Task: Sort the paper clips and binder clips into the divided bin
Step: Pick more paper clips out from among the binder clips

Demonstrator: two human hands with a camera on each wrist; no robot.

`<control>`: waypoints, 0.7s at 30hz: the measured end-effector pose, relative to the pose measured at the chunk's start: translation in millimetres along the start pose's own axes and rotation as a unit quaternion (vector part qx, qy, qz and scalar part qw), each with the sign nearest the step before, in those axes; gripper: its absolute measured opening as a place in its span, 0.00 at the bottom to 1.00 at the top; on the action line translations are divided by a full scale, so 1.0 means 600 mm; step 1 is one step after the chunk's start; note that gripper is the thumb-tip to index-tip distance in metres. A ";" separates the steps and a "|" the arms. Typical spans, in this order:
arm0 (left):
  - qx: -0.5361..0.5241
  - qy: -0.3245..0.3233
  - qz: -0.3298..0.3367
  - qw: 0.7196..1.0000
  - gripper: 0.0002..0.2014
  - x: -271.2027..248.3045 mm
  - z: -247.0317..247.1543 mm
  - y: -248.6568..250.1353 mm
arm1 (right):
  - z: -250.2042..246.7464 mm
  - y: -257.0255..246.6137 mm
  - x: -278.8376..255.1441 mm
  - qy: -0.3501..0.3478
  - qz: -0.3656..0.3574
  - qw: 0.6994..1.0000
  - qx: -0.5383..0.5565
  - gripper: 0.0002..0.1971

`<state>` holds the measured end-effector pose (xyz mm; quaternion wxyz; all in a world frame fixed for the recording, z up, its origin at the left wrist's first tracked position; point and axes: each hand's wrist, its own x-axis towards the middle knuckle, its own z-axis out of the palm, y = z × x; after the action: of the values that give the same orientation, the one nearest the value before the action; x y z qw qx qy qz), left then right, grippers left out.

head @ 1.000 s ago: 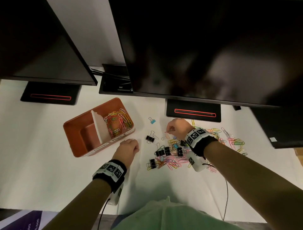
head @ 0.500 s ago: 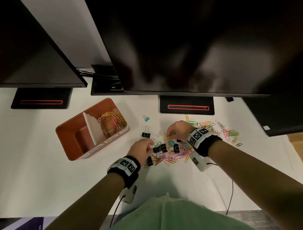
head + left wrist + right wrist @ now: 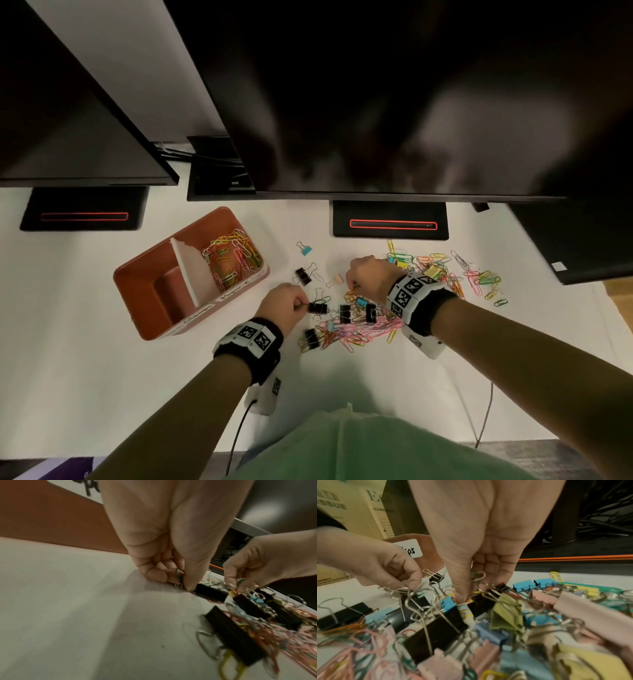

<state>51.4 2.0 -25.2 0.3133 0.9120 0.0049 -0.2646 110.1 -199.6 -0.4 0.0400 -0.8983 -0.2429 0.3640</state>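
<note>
An orange divided bin (image 3: 144,291) stands left of the pile; its right compartment holds coloured paper clips (image 3: 233,257), its left compartment shows nothing inside. A mixed pile of clips (image 3: 356,325) lies mid-table. My left hand (image 3: 303,304) pinches the wire handle of a black binder clip (image 3: 318,307) at the pile's left edge; the same black binder clip (image 3: 211,592) appears in the left wrist view, and a green paper clip (image 3: 178,572) sits in the curled fingers. My right hand (image 3: 352,284) reaches down into the pile's far side, its fingers curled round a paper clip (image 3: 477,576).
More paper clips (image 3: 462,270) are scattered to the right. Loose binder clips lie between bin and pile: a blue one (image 3: 305,249) and a black one (image 3: 303,275). Monitors overhang the far table, with black stands (image 3: 390,222) behind the pile.
My left hand moved right from beside the bin to the pile and took the black binder clip's handle. My right hand stayed at the pile's far side, dipping its fingers lower.
</note>
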 end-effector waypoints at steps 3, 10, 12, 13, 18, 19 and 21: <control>-0.002 0.000 -0.010 1.000 0.04 -0.007 -0.012 -0.019 | 0.003 0.001 0.001 0.006 -0.007 1.000 -0.005 0.12; -0.023 0.046 0.024 0.998 0.01 -0.029 -0.018 -0.052 | -0.029 -0.012 0.003 0.060 -0.008 0.997 0.055 0.09; -0.032 0.064 0.022 0.997 0.01 -0.035 -0.022 -0.059 | -0.036 -0.026 0.012 0.077 -0.006 0.994 0.078 0.07; -0.037 0.071 0.015 0.997 0.01 -0.038 -0.024 -0.062 | -0.036 -0.034 0.019 0.080 -0.002 0.993 0.087 0.07; -0.057 0.086 -0.025 0.994 0.01 -0.056 -0.037 -0.079 | -0.029 -0.067 0.051 0.059 0.035 0.991 0.111 0.13; -0.059 0.090 -0.024 0.994 0.01 -0.061 -0.040 -0.081 | -0.029 -0.073 0.055 0.054 0.042 0.990 0.119 0.16; -0.061 0.100 -0.011 0.993 0.01 -0.069 -0.042 -0.083 | -0.030 -0.083 0.062 0.046 0.053 0.989 0.127 0.17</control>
<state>19.2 63.0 -17.1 0.3637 0.9129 0.0627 -0.1743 125.2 -136.8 1.5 0.1451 -0.9135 -0.1445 0.3514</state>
